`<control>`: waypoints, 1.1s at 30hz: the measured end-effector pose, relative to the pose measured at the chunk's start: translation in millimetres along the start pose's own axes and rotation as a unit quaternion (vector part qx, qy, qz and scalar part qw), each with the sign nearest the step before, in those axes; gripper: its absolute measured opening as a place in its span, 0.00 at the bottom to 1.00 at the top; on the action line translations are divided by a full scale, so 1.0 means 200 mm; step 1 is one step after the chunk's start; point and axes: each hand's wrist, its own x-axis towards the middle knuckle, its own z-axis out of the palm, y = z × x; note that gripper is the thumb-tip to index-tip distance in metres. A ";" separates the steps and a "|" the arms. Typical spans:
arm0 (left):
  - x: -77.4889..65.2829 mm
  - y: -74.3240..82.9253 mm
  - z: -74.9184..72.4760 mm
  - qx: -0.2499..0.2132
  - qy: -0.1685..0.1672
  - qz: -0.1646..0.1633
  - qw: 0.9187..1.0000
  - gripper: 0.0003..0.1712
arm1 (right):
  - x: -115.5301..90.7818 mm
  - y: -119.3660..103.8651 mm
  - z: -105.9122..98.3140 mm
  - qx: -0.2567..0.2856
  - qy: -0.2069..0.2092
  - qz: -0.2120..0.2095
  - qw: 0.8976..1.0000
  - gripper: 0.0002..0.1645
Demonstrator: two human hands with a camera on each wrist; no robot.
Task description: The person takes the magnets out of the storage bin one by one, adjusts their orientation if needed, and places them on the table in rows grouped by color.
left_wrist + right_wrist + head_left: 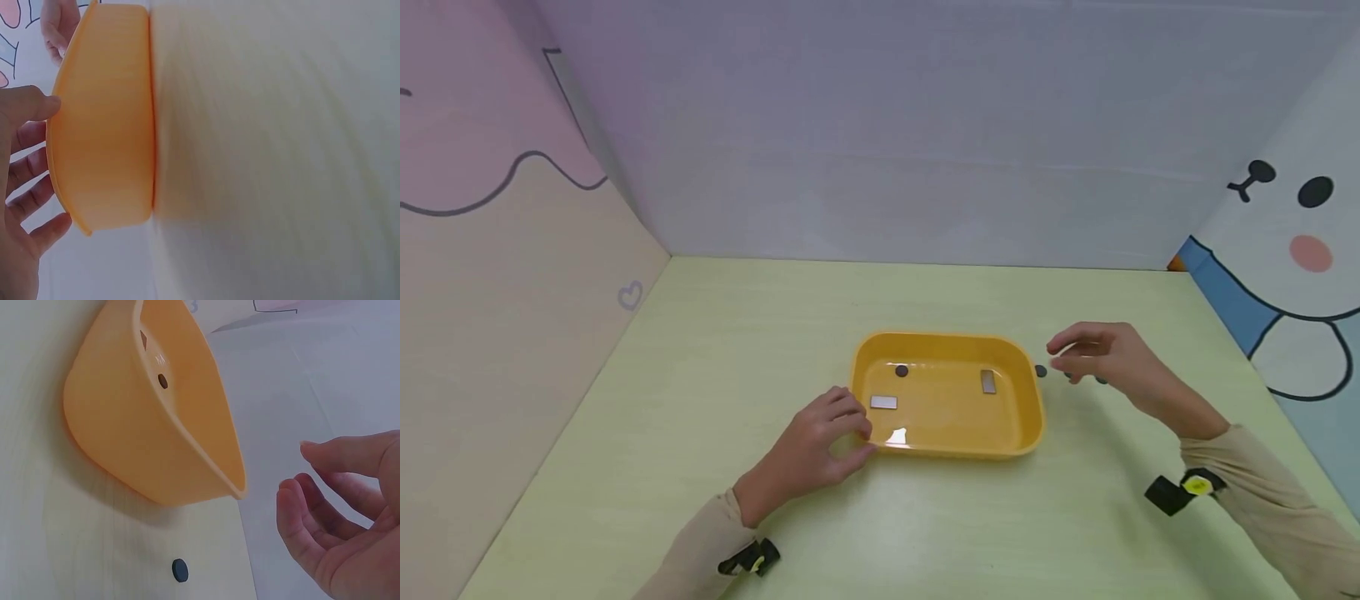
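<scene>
A yellow plastic tray [947,455] with raised walls stands on the table. My left hand [820,437] holds its left front corner; in the left wrist view the thumb and fingers [39,231] lie along the rim. Inside the tray are a dark round disc [902,371] and two silver rectangular pieces, one at left [883,402] and one at right [988,382]. My right hand [1108,358] hovers right of the tray, fingers loosely bent, with nothing visible between them. Another dark disc [1041,371] lies by the tray's right wall; more dark bits show beneath the right hand, partly hidden.
The pale green table [737,333] runs back to a light fabric wall [925,167]. Printed side panels stand at left [512,292] and right [1300,333]. Each wrist wears a black strap with a small device.
</scene>
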 end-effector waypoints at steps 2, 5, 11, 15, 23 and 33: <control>0.00 0.00 0.00 0.003 0.002 0.004 1.000 0.09 | 0.01 -0.01 0.01 0.007 -0.006 -0.004 1.000 0.21; 0.00 0.00 0.00 0.006 -0.001 0.001 1.000 0.09 | 0.01 -0.02 0.02 0.022 -0.012 -0.009 1.000 0.20; 0.01 0.01 0.00 0.007 -0.013 -0.014 1.000 0.09 | 0.04 -0.05 0.05 0.031 -0.022 -0.022 0.999 0.19; 0.02 0.01 -0.01 0.012 -0.017 -0.014 1.000 0.10 | 0.06 -0.09 0.07 0.021 -0.033 -0.019 0.999 0.21; 0.02 0.02 -0.02 0.016 -0.019 -0.010 1.000 0.09 | 0.10 -0.14 0.10 0.025 -0.047 -0.021 0.998 0.20; 0.02 0.02 -0.01 0.018 -0.021 -0.017 0.999 0.09 | 0.18 -0.15 0.14 0.024 -0.073 -0.046 0.996 0.19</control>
